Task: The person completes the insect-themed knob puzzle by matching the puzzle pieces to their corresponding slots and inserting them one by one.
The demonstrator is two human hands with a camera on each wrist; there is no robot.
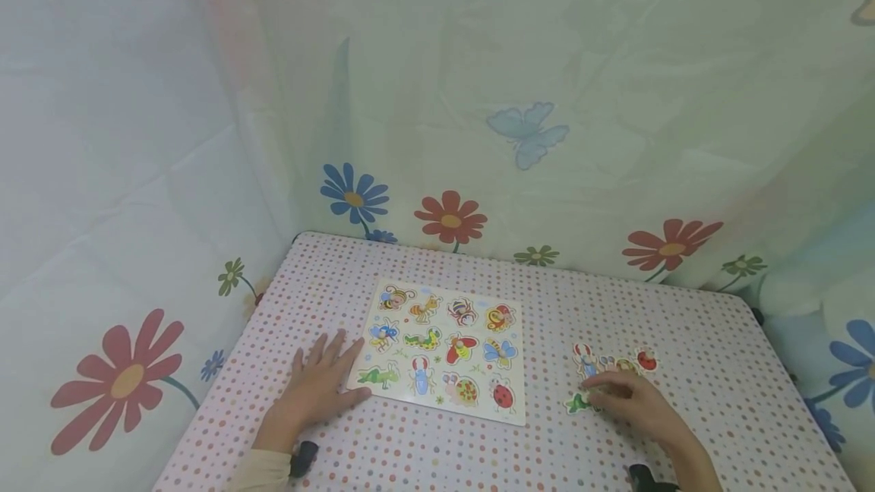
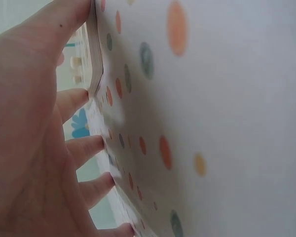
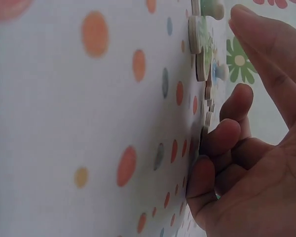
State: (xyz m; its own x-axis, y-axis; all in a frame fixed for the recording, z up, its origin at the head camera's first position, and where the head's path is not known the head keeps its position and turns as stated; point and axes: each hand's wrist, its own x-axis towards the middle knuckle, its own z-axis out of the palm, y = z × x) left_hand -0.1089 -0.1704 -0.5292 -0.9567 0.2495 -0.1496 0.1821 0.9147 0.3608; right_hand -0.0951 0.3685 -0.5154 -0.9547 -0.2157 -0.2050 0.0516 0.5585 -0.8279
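Apparently, the step in hand is picking out a loose piece: the right hand (image 1: 632,401) is down among the cut-out insects, while the left hand (image 1: 317,386) seems to steady the puzzle board (image 1: 485,411). The left fingers are spread wide and flat, gripping nothing, with thumb and index at the board's near left corner and the other fingertips on the worktop (image 1: 718,370) just outside its edge. The right fingers are loosely bent; thumb and index reach forward together, the others curl more under the palm, and nothing appears to be held. The green grasshopper piece (image 1: 576,403) lies right at the thumb and index tips, on the side facing the board, its knob (image 3: 216,9) just beside them in the right wrist view; that knob sits at the frame's edge, so contact is hard to judge. The stag beetle piece (image 1: 584,359) lies just past the index finger, a yellowish piece (image 1: 623,364) is partly hidden behind the knuckles, and the ladybird piece (image 1: 645,359) rests farther beyond them. The next move, I would judge, calls for parting thumb and index around the knob, pinching it, and lifting straight up without dragging the neighbouring pieces.
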